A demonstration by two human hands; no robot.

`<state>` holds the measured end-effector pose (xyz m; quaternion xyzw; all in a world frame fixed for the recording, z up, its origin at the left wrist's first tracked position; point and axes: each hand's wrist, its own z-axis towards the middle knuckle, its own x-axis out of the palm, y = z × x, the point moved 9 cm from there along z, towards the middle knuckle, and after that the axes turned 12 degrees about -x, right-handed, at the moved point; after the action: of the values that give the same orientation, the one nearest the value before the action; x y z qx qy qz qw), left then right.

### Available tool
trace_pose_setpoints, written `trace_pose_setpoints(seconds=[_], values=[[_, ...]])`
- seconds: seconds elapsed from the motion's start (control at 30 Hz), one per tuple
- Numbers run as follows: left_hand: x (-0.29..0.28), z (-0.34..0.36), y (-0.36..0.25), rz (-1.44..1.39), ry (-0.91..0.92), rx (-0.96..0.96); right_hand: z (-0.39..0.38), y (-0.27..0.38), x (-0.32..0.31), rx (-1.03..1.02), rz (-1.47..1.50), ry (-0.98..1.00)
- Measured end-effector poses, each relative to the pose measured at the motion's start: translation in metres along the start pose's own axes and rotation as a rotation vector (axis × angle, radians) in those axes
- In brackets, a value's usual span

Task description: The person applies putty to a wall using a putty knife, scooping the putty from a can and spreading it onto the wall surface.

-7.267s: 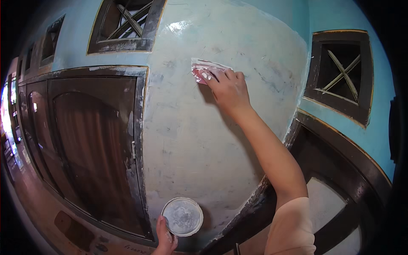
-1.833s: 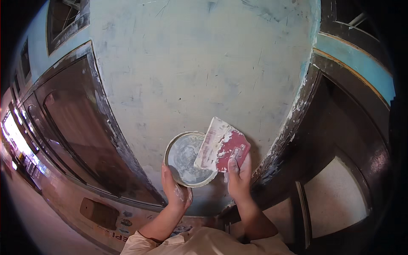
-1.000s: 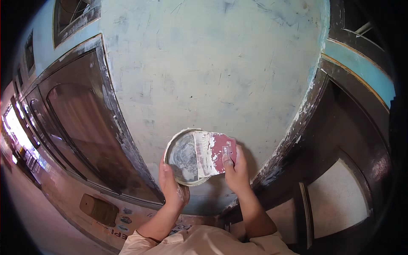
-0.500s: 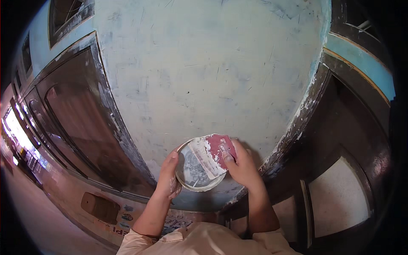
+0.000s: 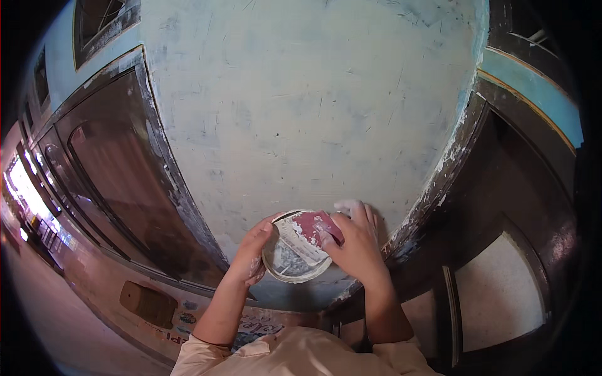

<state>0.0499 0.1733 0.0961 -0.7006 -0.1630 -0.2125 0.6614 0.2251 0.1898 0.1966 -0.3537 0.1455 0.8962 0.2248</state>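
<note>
My left hand [image 5: 251, 254] grips the left rim of a round, shallow container [image 5: 290, 268], its inside smeared with grey-white paste. My right hand [image 5: 356, 244] pinches a flat red putty scraper [image 5: 315, 227] between thumb and fingers. White paste coats the scraper's blade, which lies over the container's mouth at its upper right. Some fingers of the right hand are stretched out beyond the scraper and are whitened with paste. Just in front of both hands rises a pale wall [image 5: 295, 125] with patchy filler and dark scratches.
A dark wooden door [image 5: 113, 169] with a paint-smeared frame stands left of the wall, and another dark doorway [image 5: 489, 188] stands to the right. A brown box-like object [image 5: 147, 305] is on the floor at lower left, beside printed lettering.
The scraper has tilted and shifted slightly down within the container. My right hand has turned, and its outer fingers now stretch out. The container sits a little lower.
</note>
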Motion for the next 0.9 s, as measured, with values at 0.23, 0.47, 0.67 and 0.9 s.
trace_pose_setpoints(seconds=[0.23,0.47,0.67,0.9], values=[[-0.009,0.001,0.009,-0.006,0.025,-0.087,-0.016,-0.036,0.033,0.154,0.481,0.011],[-0.006,-0.009,0.021,-0.461,0.24,0.183,-0.034,-0.057,0.052,0.409,0.903,-0.186],[-0.043,-0.012,0.081,-0.148,-0.037,0.188,-0.038,-0.055,0.071,0.457,0.999,-0.164],[-0.05,-0.012,0.102,-0.26,-0.19,0.099,-0.037,-0.051,0.069,0.403,0.672,-0.083]])
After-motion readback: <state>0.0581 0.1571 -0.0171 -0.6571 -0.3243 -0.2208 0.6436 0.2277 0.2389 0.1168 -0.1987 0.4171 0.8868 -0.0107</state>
